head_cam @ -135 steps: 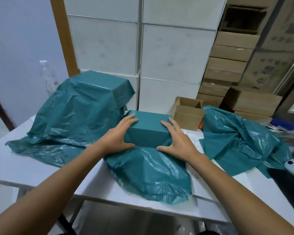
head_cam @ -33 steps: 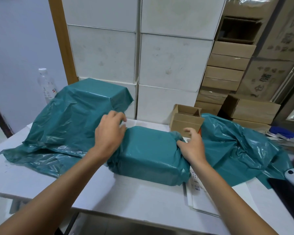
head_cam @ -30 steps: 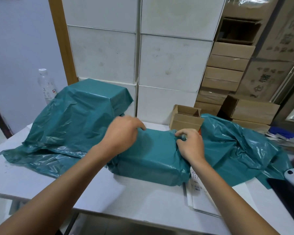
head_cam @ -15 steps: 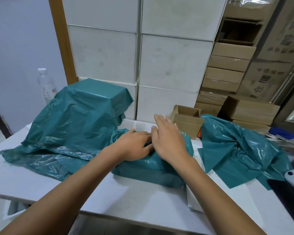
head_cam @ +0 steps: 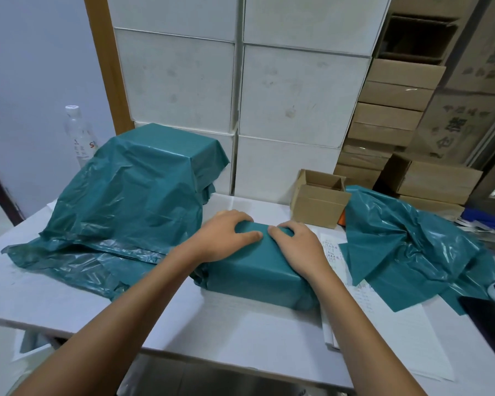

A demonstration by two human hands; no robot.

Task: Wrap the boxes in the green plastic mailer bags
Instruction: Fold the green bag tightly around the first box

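Head view, hands (head_cam: 265, 240) gripping wrapped box (head_cam: 257, 277)

- Wrapped box (head_cam: 252, 278): on the table (head_cam: 69, 298), centre, before me.
- My left hand (head_cam: 223, 238) and right hand (head_cam: 300, 247): side by side on its far top edge.
- Draped mailer bags (head_cam: 132, 195): left of it.
- Open carton (head_cam: 320, 201): behind it, to the right.
- Loose mailer bags (head_cam: 406, 247): far right.
- Paper sheets (head_cam: 383, 324): under my right forearm.
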